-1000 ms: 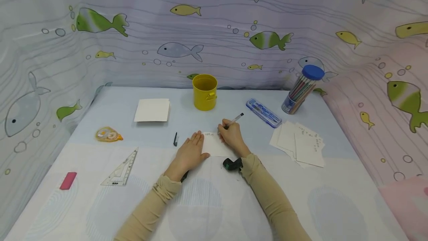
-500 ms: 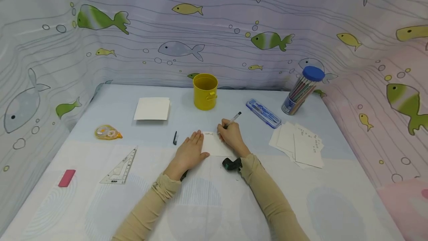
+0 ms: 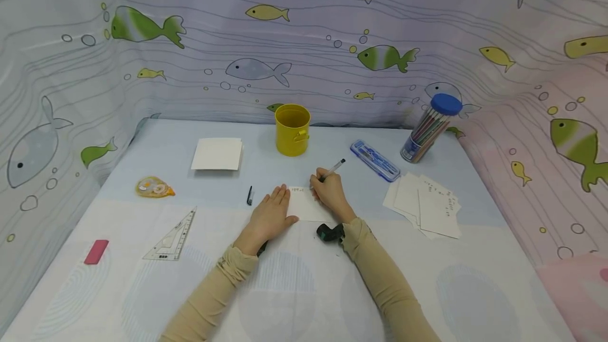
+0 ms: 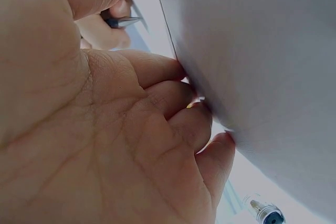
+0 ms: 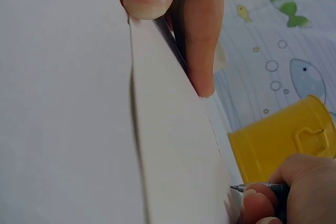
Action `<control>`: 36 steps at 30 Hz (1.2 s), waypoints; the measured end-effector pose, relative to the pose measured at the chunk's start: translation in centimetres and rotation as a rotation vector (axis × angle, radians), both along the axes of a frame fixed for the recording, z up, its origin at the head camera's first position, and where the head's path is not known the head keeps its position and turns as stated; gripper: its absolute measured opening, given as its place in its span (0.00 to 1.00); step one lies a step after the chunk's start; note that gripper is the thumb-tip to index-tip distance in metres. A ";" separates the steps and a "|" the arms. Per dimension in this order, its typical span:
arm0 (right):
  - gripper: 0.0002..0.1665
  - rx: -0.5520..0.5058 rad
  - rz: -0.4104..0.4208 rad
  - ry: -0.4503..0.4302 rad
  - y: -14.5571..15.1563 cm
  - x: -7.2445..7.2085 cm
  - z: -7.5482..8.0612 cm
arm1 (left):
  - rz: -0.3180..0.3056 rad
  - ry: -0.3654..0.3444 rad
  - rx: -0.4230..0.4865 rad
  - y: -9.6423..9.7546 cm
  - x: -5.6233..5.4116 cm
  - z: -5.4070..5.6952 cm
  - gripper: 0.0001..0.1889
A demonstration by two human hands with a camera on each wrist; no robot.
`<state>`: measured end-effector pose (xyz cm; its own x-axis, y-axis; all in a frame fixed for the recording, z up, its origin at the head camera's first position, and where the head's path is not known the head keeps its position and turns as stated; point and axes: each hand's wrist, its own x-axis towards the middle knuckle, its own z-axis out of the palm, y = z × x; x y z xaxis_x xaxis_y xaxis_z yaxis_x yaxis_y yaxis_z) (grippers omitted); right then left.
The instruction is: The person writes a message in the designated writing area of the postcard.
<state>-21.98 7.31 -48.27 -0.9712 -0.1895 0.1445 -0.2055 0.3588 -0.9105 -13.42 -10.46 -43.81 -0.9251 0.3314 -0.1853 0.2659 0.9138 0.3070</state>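
A small white card lies on the table between the hands, with a short row of handwriting along its far edge. My left hand rests flat at its left side, fingers extended and thumb spread over the near-left part. My right hand grips a clear-barrelled pen, its tip down near the end of the writing. In the right wrist view the dark pen tip meets the card's edge area, and the left fingers press the card. A black-and-clear pen cap lies left of the left hand.
Written cards are fanned at right, near a blue pencil case and a tilted pencil jar. A yellow bucket and blank card stack stand behind. Correction tape, a set square and a red eraser lie left.
The pen's upper end sways slightly as the right hand makes tiny movements at the writing. The left hand and the card stay in place; the head view shifts a little.
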 end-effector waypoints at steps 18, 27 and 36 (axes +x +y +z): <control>0.19 0.049 0.019 -0.059 0.1 -0.1 0.4 | 0.005 -0.008 0.004 0.1 -0.2 -0.1 0.41; 0.19 0.016 0.004 -0.031 0.0 0.0 0.0 | 0.006 -0.015 -0.001 0.1 -0.1 -0.1 0.40; 0.19 0.008 0.019 -0.032 0.1 -0.2 0.1 | 0.009 -0.019 0.002 0.2 0.0 0.2 0.40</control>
<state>-22.13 7.38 -48.19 -0.9716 -0.2087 0.1119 -0.1831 0.3625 -0.9138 -13.44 -10.31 -43.66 -0.9244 0.3231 -0.2026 0.2514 0.9157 0.3134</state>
